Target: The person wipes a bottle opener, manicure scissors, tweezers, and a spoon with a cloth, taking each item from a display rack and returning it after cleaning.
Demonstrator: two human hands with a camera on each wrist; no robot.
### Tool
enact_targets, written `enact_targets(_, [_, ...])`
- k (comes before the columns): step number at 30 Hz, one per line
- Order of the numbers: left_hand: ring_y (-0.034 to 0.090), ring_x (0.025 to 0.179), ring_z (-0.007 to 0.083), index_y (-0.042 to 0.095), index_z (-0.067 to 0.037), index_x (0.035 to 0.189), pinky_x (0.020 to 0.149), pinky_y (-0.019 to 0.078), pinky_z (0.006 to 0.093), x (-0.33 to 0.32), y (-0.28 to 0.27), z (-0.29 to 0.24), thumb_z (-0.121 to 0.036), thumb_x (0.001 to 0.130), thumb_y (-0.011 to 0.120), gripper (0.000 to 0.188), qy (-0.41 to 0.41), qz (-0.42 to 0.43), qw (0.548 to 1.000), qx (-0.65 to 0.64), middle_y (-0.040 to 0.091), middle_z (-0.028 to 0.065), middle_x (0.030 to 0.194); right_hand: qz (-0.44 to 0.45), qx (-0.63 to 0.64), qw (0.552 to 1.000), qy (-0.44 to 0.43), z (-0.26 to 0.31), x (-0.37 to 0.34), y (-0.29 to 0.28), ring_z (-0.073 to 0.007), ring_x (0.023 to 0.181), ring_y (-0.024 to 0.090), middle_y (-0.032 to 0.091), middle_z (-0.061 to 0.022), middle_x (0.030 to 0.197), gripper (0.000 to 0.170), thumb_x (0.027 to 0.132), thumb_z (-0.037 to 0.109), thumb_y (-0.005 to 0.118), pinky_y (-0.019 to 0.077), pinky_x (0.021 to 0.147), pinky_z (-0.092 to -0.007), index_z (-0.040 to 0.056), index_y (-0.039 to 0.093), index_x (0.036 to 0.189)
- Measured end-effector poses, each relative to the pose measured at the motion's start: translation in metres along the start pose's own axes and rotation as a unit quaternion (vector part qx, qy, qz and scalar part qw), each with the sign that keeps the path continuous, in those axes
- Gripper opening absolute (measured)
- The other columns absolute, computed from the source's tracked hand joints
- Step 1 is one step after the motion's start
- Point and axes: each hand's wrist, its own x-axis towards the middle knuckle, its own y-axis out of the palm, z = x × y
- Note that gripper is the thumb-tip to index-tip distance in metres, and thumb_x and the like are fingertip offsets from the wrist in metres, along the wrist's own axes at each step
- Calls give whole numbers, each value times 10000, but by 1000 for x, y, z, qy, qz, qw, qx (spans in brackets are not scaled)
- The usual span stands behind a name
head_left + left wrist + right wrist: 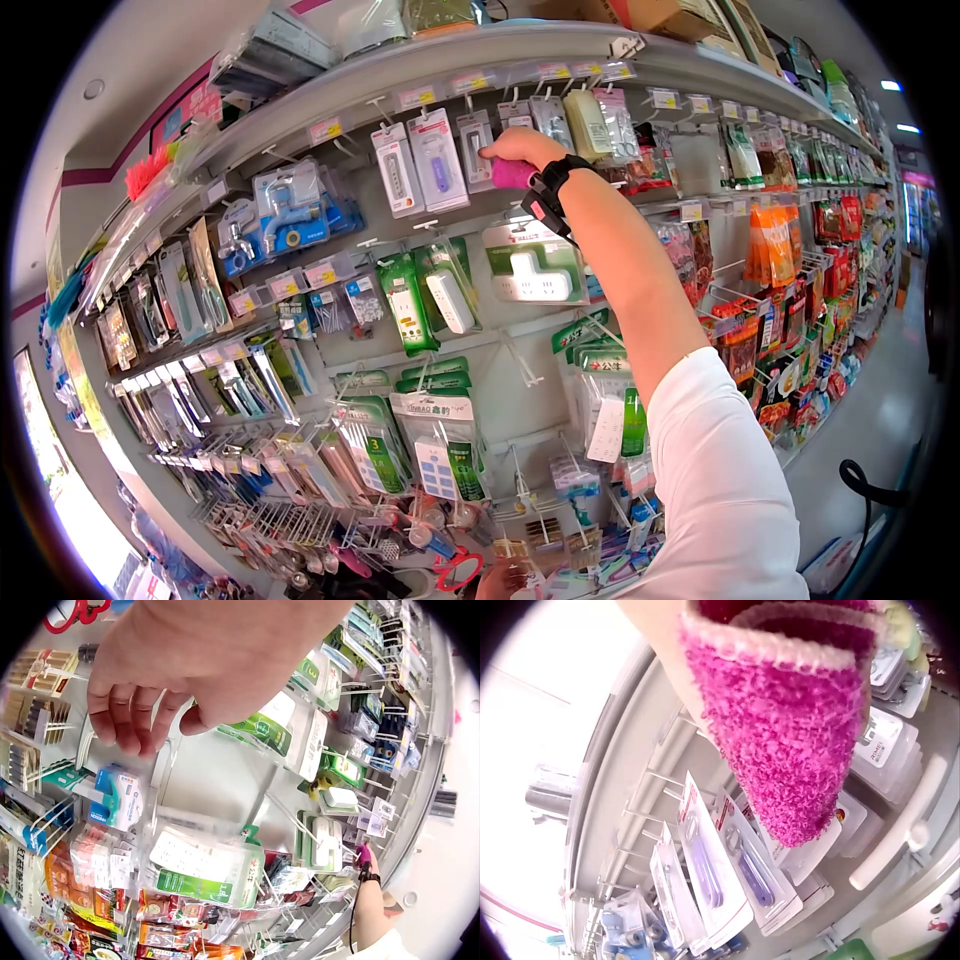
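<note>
My right hand (532, 148) is raised to the top row of hanging packs and grips a fuzzy magenta cloth (513, 173) with a pale edge. In the right wrist view the cloth (787, 735) hangs to a narrow end over the packs and covers most of the hand. Just left of the hand hang a blister pack with a purple-handled tool (437, 165) and a smaller card pack (474, 150). My left hand (187, 667) hangs low before the shelf, fingers loosely bent, holding nothing; only a bit of it (503, 578) shows in the head view.
Power strips in green-and-white packs (405, 305) hang below on hooks. A blue tap pack (290, 212) is at left, red and orange food packs (775, 245) at right. Bare hooks (520, 360) stick out mid-panel. Boxes (670, 18) lie on top; an aisle (890, 340) runs along the right.
</note>
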Motion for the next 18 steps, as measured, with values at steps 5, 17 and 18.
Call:
enact_targets(5, [607,710,179,584,-79,1203,643,509,306,-12,22,-1,-291,931,530,349,34,2,999,31,663,101,886,9,27,1000,13,4,-21,-11,-317,766,660,688,-206,915,540,760,421,705,497,694,-412,-82,677,954])
enact_targets(17, [622,709,180,593,-66,1152,596,499,271,-22,34,2,-270,942,525,300,20,-8,999,45,653,97,869,-232,-44,969,67,-41,-50,-28,-384,932,666,687,-225,972,426,740,359,662,529,817,-437,-6,700,957])
enact_targets(18, [622,709,180,593,-66,1152,596,499,271,-21,35,2,-270,942,525,300,20,-6,999,46,653,97,869,-244,-45,966,70,-45,-47,-25,-385,931,666,687,-227,967,434,737,364,666,530,821,-434,-9,700,954])
